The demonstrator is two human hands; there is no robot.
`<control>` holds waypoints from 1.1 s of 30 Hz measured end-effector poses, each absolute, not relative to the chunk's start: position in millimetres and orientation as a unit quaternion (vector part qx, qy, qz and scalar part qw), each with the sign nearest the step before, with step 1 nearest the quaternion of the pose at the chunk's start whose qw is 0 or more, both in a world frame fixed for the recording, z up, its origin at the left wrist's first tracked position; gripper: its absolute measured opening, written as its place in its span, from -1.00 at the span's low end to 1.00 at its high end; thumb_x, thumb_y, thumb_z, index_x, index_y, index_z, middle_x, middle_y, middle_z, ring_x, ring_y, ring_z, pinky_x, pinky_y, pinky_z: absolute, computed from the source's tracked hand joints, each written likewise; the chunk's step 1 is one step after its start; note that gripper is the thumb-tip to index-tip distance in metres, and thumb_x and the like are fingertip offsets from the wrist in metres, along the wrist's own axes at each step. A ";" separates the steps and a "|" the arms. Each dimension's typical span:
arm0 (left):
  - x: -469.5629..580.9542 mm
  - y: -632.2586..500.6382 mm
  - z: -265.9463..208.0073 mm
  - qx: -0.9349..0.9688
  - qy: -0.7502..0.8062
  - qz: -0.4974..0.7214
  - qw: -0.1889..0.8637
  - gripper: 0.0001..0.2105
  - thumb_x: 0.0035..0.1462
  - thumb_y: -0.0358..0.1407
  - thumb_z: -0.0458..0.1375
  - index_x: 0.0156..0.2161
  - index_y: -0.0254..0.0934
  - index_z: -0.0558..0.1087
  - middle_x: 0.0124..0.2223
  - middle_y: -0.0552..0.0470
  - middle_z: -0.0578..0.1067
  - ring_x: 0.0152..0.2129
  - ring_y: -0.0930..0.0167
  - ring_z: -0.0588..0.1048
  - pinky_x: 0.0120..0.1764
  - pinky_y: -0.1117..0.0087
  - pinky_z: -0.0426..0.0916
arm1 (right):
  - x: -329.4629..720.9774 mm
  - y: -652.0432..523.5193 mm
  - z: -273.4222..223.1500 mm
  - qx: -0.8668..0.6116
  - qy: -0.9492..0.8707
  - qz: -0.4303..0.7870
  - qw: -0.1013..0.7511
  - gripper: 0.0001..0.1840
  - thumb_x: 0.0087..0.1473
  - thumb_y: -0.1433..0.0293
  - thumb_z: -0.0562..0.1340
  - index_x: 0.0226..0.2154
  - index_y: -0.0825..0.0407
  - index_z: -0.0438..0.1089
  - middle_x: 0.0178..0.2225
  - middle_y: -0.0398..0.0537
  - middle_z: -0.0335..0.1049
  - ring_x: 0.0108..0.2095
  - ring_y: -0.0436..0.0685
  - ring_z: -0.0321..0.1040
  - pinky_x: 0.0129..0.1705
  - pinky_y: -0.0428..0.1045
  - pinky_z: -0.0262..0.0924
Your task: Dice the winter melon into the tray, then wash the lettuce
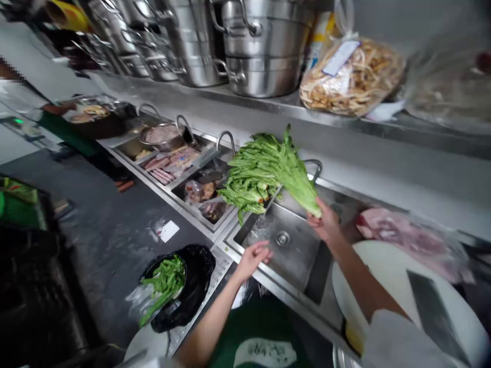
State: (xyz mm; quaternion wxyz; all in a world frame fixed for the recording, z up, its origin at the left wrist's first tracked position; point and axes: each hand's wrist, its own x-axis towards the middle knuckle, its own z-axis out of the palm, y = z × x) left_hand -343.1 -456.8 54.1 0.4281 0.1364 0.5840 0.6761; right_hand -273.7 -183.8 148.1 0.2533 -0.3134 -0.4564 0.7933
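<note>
My right hand point(326, 222) is closed round the pale stem end of a long-leaved green lettuce point(295, 176), whose leaves point up and away from me. Behind and left of it, a pile of the same lettuce point(251, 171) rests at the sink's left edge, some cut stem ends facing me. My left hand point(253, 259) hovers over the front rim of the steel sink point(291, 263), fingers loosely bent and apart, with nothing in it. The sink's drain point(283, 238) shows between my hands.
On the right, a cleaver point(435, 312) lies on a round white chopping board point(368, 271), with bagged meat point(406, 235) behind. Lower left stands a black-lined bin point(199, 276) with green leaves. Left sinks hold meats point(163, 176). Pots point(264, 71) line the shelf; another person point(69, 128) stands far left.
</note>
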 end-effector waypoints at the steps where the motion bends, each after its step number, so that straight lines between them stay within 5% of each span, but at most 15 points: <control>1: -340.6 -440.3 58.5 0.117 0.521 0.696 0.480 -0.40 0.06 -0.04 0.43 0.13 -0.32 0.50 -0.16 -0.17 0.66 -0.15 0.22 0.64 -0.10 0.30 0.51 | -249.9 -218.1 131.5 -0.332 -0.436 0.802 0.237 -0.48 -0.02 -0.06 0.44 -0.46 -0.02 0.28 -0.71 -0.28 0.21 -0.77 -0.14 -0.07 -0.77 -0.20 -0.15; 6: -289.8 -400.9 43.6 -0.041 0.291 0.700 0.651 -0.58 0.25 -0.03 0.28 -0.03 -0.39 0.50 -0.17 -0.18 0.65 -0.26 0.28 0.65 -0.12 0.29 0.52 | -157.6 -371.5 60.4 -0.409 -0.405 0.792 0.203 -0.33 -0.19 -0.24 0.45 -0.47 -0.04 0.29 -0.72 -0.30 0.17 -0.76 -0.13 -0.06 -0.74 -0.16 -0.23; 12: -222.5 -417.5 1.1 -0.192 0.332 0.638 0.668 -0.74 0.17 -0.20 0.35 -0.34 -0.36 0.44 -0.49 0.03 0.55 -0.60 0.42 0.53 -0.40 0.41 0.46 | -71.4 -402.1 8.1 -0.505 -0.470 0.710 0.141 -0.33 -0.15 -0.28 0.35 -0.49 -0.02 0.33 -0.70 -0.22 0.30 -0.74 -0.04 0.15 -0.72 -0.13 0.02; 19: -289.8 -470.6 -31.8 -0.144 0.499 0.695 0.497 -0.65 -0.06 -0.23 0.47 -0.22 -0.30 0.46 -0.39 0.04 0.58 -0.52 0.41 0.54 -0.34 0.38 0.48 | -49.2 -267.1 -9.0 -0.515 -0.717 0.464 0.070 -0.65 0.16 0.10 0.18 -0.48 -0.01 0.40 -0.57 -0.14 0.44 -0.58 0.05 0.35 -0.52 -0.09 0.25; 24: -347.0 -562.7 -62.2 0.027 0.842 0.475 0.256 -0.50 -0.16 0.00 0.39 -0.17 -0.30 0.49 -0.16 -0.15 0.63 -0.23 0.19 0.58 -0.12 0.25 0.45 | -123.7 -122.2 -29.3 -0.490 -0.822 0.291 0.002 -0.81 0.17 0.42 0.19 -0.24 0.03 0.53 -0.20 0.07 0.58 -0.13 0.17 0.49 -0.04 -0.02 0.29; 28: -331.4 -655.2 -69.9 0.039 0.933 0.295 0.202 -0.47 -0.16 0.02 0.25 -0.10 -0.25 0.47 -0.16 -0.14 0.65 -0.18 0.11 0.60 -0.11 0.23 0.44 | -183.8 -14.7 -53.8 -0.483 -0.846 0.219 -0.050 -0.55 0.14 0.55 0.22 0.10 0.22 0.45 0.14 0.43 0.37 0.15 0.31 0.31 0.15 0.08 0.12; 33: -214.6 -741.9 -52.3 -0.154 0.938 0.201 0.238 -0.61 -0.29 0.02 0.20 -0.31 -0.13 0.44 -0.44 -0.01 0.61 -0.35 0.04 0.63 -0.29 0.24 0.41 | -242.5 85.0 -93.0 -0.449 -0.876 0.150 -0.090 -0.25 0.24 0.51 0.20 0.42 0.25 0.05 0.39 0.69 -0.22 0.32 0.44 0.03 0.15 0.20 0.01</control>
